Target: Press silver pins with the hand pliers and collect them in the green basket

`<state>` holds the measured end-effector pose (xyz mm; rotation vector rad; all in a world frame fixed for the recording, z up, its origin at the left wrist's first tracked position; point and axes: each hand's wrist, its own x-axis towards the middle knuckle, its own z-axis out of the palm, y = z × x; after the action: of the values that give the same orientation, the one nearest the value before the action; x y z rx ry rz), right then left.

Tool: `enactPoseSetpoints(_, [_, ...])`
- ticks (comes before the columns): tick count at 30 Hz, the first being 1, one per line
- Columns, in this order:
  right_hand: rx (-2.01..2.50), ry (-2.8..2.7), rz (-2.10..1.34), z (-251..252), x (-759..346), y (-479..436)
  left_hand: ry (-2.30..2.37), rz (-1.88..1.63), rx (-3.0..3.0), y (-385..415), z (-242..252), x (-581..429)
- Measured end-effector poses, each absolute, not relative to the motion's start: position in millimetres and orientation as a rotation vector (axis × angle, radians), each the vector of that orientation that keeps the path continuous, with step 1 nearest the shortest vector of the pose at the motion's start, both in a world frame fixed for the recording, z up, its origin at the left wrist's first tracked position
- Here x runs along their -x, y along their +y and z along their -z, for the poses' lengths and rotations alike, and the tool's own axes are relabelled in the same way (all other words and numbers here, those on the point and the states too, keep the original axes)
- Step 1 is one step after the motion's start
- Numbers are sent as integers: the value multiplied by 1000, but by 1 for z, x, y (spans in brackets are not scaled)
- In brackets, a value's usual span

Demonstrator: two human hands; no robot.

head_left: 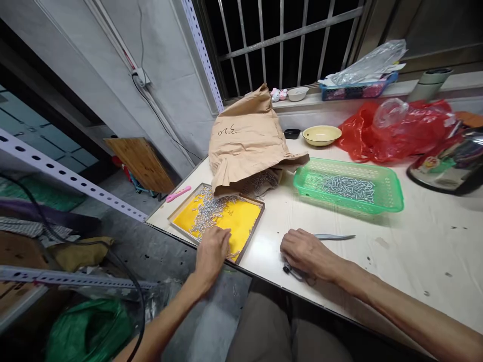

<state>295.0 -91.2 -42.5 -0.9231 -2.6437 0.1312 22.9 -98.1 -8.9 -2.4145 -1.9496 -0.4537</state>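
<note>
My left hand [213, 251] is at the near edge of a shallow tray with a yellow bottom [237, 226], fingers pinched together; whatever they hold is too small to make out. Small shiny metal pieces [207, 211], like screws or pins, lie heaped in that tray. On the table my right hand [302, 251] is curled closed over a tool-like thing with a black end [287, 268], mostly hidden beneath the fingers. Just beyond it lies a slim grey pointed object [334, 237]. A crumpled brown paper bag [249, 138], its mouth toward the tray, has more metal pieces inside.
Behind my right hand a green plastic basket [392, 196] holds many metal pieces. A pink-handled item [178, 193] lies left of the tray. Farther back are a yellow bowl [322, 136], red plastic bags [396, 130] and a kettle [453, 163]. The table's front edge [281, 285] runs by my legs.
</note>
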Motion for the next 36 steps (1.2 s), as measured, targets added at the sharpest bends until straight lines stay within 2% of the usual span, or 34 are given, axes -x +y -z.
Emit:
enactPoseSetpoints(3, [1032,-2210,-141,13,-314,-82,-2055,162,2384,-78,9,1])
enactPoseSetpoints(6, [1217,-1884,102,-16,-353,-60,-2016,-21,2476,-71,12,6])
enactPoseSetpoints(9, [1571,-1816,269,-30,-393,-41,-1932,-139,2512,-66,15,3])
enactPoseSetpoints(12, [1874,-1895,294,-31,-406,-53,-1879,-189,2521,-59,17,4])
enactPoseSetpoints(14, [1892,-1990,169,-25,-394,-79,-1875,-134,2532,-54,16,2])
enactPoseSetpoints(18, [1790,-2281,-378,3,-349,-138,-2125,227,2640,-58,3,-28])
enactPoseSetpoints(21, [1896,-2357,-387,27,-334,-161,-2513,549,2808,-70,-5,-75])
enactPoseSetpoints(26, [1938,-2382,-248,46,-345,-163,-2946,820,2938,-82,14,-139])
enactPoseSetpoints(29, [1934,-2377,-208,46,-353,-162,-2993,810,2946,-82,29,-152])
enactPoseSetpoints(36, [1903,-2356,-285,37,-358,-168,-3289,499,2907,-89,34,-163])
